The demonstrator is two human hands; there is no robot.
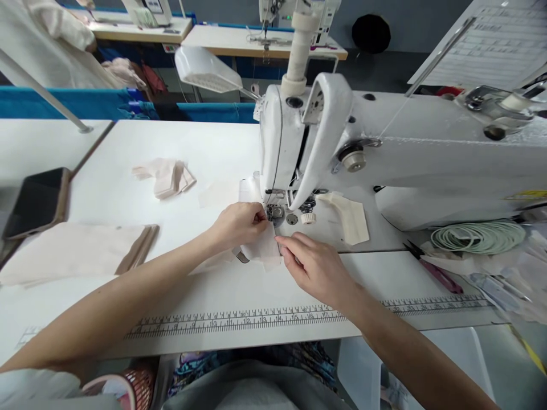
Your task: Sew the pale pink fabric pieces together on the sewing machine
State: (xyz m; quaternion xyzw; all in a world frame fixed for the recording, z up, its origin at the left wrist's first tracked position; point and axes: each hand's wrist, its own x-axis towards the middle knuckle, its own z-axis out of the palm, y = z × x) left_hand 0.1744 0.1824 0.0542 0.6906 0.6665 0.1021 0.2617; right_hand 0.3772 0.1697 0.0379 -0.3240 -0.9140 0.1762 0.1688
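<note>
A small pale pink fabric piece (261,249) lies under the needle area of a white sewing machine (273,142). My left hand (243,225) is closed on this fabric, its curled fingertips just left of the presser foot (276,213). At the fabric's right edge, the index finger and thumb of my right hand (318,266) come close together on the cloth, with the other fingers curled. The fabric's underside and part of its left side are hidden by my left hand.
Folded fabric strips (168,177) and a fabric stack (77,250) lie left, near a phone (37,202). A cream piece (348,219) sits right of the needle. Purple-handled snips (440,275) and green cord (478,236) lie farther right. A ruler strip (239,320) runs along the front.
</note>
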